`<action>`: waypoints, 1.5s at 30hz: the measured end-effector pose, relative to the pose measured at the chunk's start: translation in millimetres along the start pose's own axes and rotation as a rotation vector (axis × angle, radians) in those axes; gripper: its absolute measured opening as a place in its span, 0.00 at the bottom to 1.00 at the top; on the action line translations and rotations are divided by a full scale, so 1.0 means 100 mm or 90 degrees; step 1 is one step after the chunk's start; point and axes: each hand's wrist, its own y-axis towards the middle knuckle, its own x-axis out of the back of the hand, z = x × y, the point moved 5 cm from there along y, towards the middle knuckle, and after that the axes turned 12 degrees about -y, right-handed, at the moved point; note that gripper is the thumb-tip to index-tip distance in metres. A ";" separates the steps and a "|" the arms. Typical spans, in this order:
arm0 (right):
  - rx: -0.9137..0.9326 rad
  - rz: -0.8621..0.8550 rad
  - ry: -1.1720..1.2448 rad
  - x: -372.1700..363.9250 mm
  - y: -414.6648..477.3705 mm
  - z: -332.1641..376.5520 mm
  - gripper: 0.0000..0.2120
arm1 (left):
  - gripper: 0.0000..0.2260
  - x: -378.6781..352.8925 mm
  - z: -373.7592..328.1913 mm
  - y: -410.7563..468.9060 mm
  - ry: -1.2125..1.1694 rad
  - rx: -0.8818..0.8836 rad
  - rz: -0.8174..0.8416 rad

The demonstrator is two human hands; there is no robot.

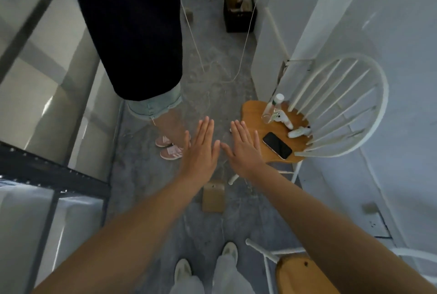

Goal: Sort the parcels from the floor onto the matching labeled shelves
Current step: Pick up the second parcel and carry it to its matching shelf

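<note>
My left hand (201,151) and my right hand (243,149) are stretched out in front of me, palms down, fingers flat, thumbs nearly touching. Neither holds anything. Below them on the grey floor lies a small brown cardboard parcel (213,196). Farther down the aisle stands a black crate (240,11) holding brown parcels. A dark metal shelf rack (54,170) with pale bins runs along the left side; no labels are readable.
Another person (142,45) in dark top and pink shoes stands close ahead on the left. A white chair (272,128) carrying a phone, bottle and white items is on the right. A second chair (298,272) is near my feet. Cords trail on the floor.
</note>
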 end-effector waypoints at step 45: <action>-0.486 0.320 0.628 -7.15 1.07 -1.25 0.28 | 0.26 -5.55 4.83 -0.93 -0.487 0.776 0.038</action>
